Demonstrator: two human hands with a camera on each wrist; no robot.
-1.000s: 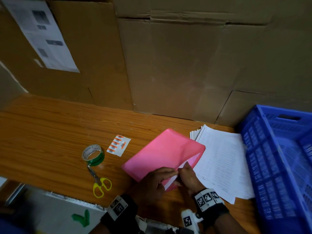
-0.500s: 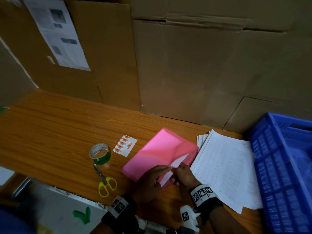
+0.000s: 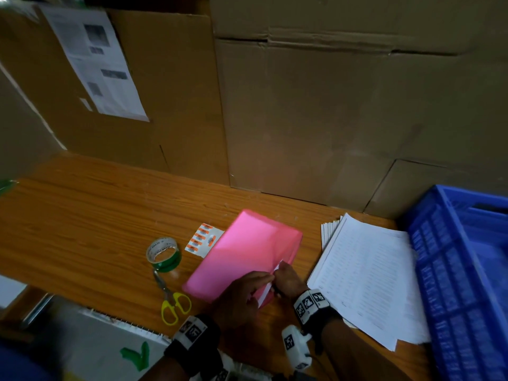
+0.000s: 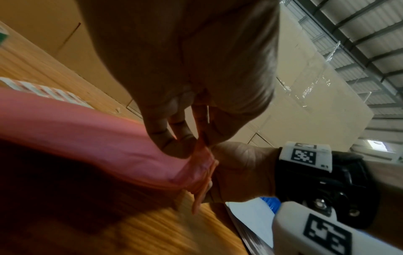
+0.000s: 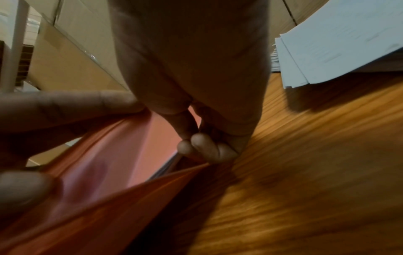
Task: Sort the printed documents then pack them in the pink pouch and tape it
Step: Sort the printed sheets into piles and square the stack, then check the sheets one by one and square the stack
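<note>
The pink pouch (image 3: 242, 257) lies slanted on the wooden table, its mouth toward me. My left hand (image 3: 242, 292) pinches the mouth's upper edge, which bunches under its fingers (image 4: 172, 136) on the pouch (image 4: 87, 134). My right hand (image 3: 286, 279) sits at the mouth's right corner, fingers (image 5: 205, 148) curled against the white printed documents (image 3: 268, 291) tucked inside the pouch (image 5: 109, 172). Only a thin white strip of them shows. A larger stack of printed sheets (image 3: 365, 276) lies to the right, also in the right wrist view (image 5: 338, 43).
A tape roll (image 3: 163, 254), yellow-handled scissors (image 3: 171, 301) and a label sheet (image 3: 203, 239) lie left of the pouch. A blue crate (image 3: 467, 270) stands at the right edge. Cardboard boxes (image 3: 330, 119) wall the back of the table.
The white sheets have slid deeper into the pouch, so less white shows at its mouth. Both hands stayed at the mouth and drew closer together.
</note>
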